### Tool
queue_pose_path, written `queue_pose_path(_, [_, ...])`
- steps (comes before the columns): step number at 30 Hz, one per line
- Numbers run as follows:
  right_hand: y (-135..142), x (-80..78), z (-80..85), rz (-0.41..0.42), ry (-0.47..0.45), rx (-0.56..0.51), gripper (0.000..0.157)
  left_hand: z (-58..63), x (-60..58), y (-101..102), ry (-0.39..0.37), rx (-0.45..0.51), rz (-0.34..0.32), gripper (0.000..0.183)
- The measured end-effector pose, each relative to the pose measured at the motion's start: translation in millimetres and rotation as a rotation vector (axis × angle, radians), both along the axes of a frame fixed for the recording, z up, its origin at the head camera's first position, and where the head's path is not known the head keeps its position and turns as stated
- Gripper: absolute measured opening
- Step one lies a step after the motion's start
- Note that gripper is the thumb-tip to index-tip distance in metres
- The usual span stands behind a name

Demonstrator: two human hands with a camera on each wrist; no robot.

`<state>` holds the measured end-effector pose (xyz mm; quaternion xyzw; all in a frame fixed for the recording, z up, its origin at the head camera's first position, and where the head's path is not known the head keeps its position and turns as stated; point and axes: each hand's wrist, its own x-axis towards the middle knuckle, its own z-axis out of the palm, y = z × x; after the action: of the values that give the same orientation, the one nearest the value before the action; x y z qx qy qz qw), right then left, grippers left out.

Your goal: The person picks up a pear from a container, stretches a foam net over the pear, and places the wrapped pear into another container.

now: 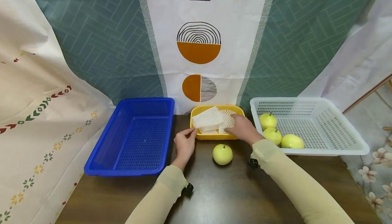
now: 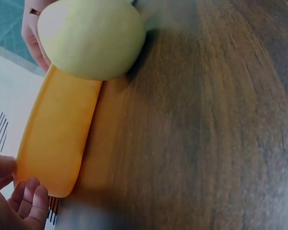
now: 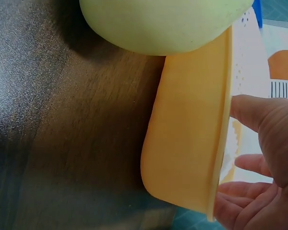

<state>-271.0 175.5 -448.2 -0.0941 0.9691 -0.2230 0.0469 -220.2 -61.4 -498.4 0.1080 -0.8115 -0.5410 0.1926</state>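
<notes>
A small yellow basket [image 1: 211,137] stands at the back middle of the table, with white foam fruit nets [image 1: 208,118] lying in it. My left hand [image 1: 185,144] is at its front left corner; the left wrist view shows thumb and fingers holding the rim there. Over the basket's right end, my right hand [image 1: 243,128] reaches in among the nets. Its thumb [image 3: 249,111] and fingers are spread apart, with white foam visible between them. A round yellow-green pear [image 1: 222,154] sits on the table in front of the basket, stem up.
On the left stands a blue slotted basket [image 1: 141,172] with nothing in it. A white slotted basket [image 1: 330,151] on the right holds several pears [image 1: 272,135] at its left side. Patterned cloth [image 1: 199,67] hangs behind the brown table [image 1: 220,196].
</notes>
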Motion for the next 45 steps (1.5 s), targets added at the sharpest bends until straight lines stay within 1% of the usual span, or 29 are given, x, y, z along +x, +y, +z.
queue_pose_path(5, [-7,-0.8,-3.3,0.007,0.012,0.028,0.08,-5.0,-0.2,-2,-0.001,0.05,-0.001,0.019])
queue_pose_path(9, [-11,-0.5,-6.1,-0.012,-0.012,0.018,0.083,-6.6,-0.2,-3,-0.018,0.066,-0.002,0.025])
queue_pose_path(13, [-12,-1.8,-7.9,-0.029,-0.019,0.004,0.082,-6.4,0.0,-3,-0.037,0.076,-0.005,0.024])
queue_pose_path(22, [-11,-4.5,-11.7,-0.08,0.003,-0.031,0.066,-9.0,-0.2,-2,-0.039,0.105,-0.003,0.021])
queue_pose_path(26, [-11,-5.2,-14.4,-0.07,0.023,-0.063,0.056,-9.8,-0.5,-2,-0.041,0.116,0.001,0.021])
queue_pose_path(32, [-9,-6.2,-18.8,-0.057,0.025,-0.099,0.038,-9.4,0.0,-2,-0.035,0.082,0.004,0.02])
queue_pose_path(35, [-9,-6.5,-18.9,-0.058,0.016,-0.105,0.032,-8.8,0.1,-2,-0.029,0.064,0.002,0.02])
queue_pose_path(39, [-8,-7.0,-17.6,-0.071,0.01,-0.1,0.031,-8.7,0.0,-3,-0.032,0.058,0.001,0.02])
queue_pose_path(45, [-7,-5.3,-10.0,-0.11,0.053,-0.115,0.03,-9.5,-0.5,-3,-0.036,0.056,-0.002,0.02])
